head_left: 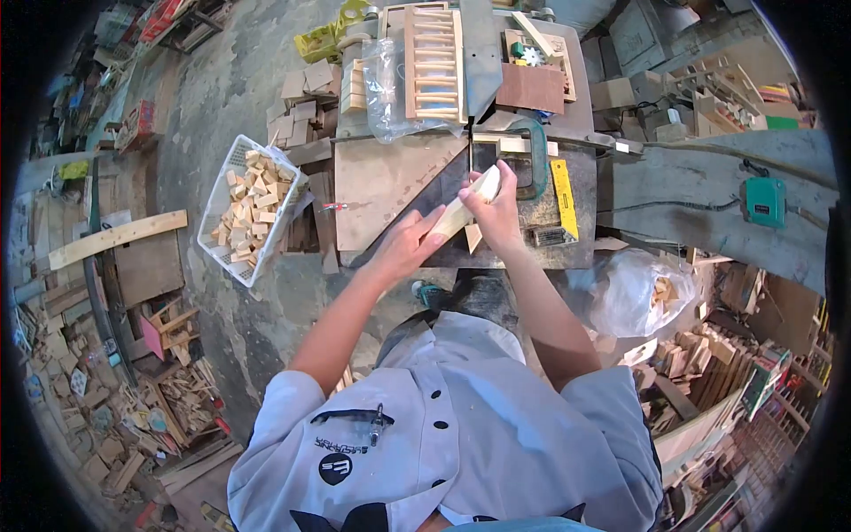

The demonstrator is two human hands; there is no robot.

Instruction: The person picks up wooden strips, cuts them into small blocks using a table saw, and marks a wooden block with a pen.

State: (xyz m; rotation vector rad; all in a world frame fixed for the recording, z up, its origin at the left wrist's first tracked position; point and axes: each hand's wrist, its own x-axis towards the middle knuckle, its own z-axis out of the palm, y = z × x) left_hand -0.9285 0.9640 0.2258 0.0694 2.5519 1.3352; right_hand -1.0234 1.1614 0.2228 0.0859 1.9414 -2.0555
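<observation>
Over the machine table, a pale wooden block (456,215) is held slantwise between both hands. My left hand (409,240) grips its lower, nearer end. My right hand (496,207) closes around the upper end, thumb and fingers on its sides. Just beyond the block stands a thin upright blade (471,146) below a grey metal arm (481,53); whether block and blade touch I cannot tell. Beneath the hands, a small pointed wood offcut (473,238) lies on the dark tabletop (532,253).
A white plastic basket (213,208) of small wood blocks stands at left. Right of my hands lie a yellow ruler (564,199) and a green frame-like guide (540,160). A wooden rack (410,66) sits at the back. A clear bag (634,297) with wood scraps is at right.
</observation>
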